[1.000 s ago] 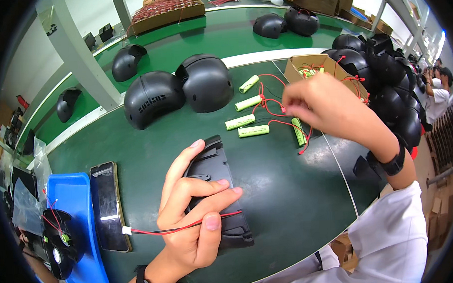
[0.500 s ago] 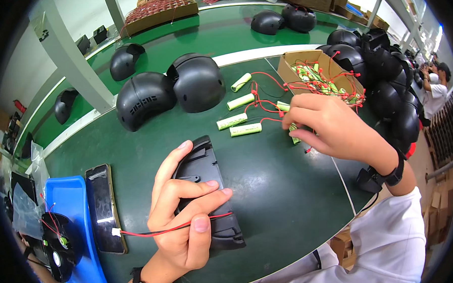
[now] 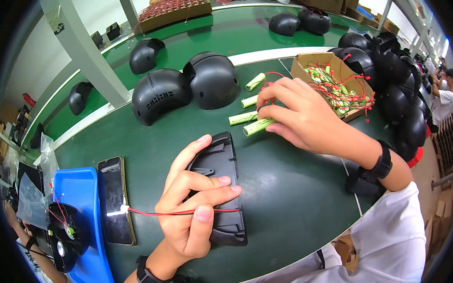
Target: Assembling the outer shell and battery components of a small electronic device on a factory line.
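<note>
My left hand point(image 3: 192, 214) is closed around a curved black plastic shell point(image 3: 222, 164), inner ribs facing up. A red and black wire point(image 3: 164, 213) runs across the shell and under my left thumb, ending in a white connector point(image 3: 124, 209) above the phone. My right hand point(image 3: 306, 115) reaches over a few green cylindrical batteries, thumb and fingers pinching the end of the nearest green battery point(image 3: 257, 127). Another battery point(image 3: 241, 119) lies just behind it, and one more point(image 3: 255, 81) sits farther back. Their red leads are partly hidden by my right hand.
A cardboard box point(image 3: 304, 70) of wired batteries stands far right, beside piled black shells point(image 3: 392, 68). Two joined black shells point(image 3: 214, 81) sit at the back. At left lie a phone point(image 3: 113, 197) and a blue tray point(image 3: 81, 173). Another person's arm point(image 3: 44, 260) shows beyond.
My right hand has moved left from the batteries near the box to the nearest battery of the row, and now pinches its end. My left hand keeps its hold on the shell. The view has shifted slightly.
</note>
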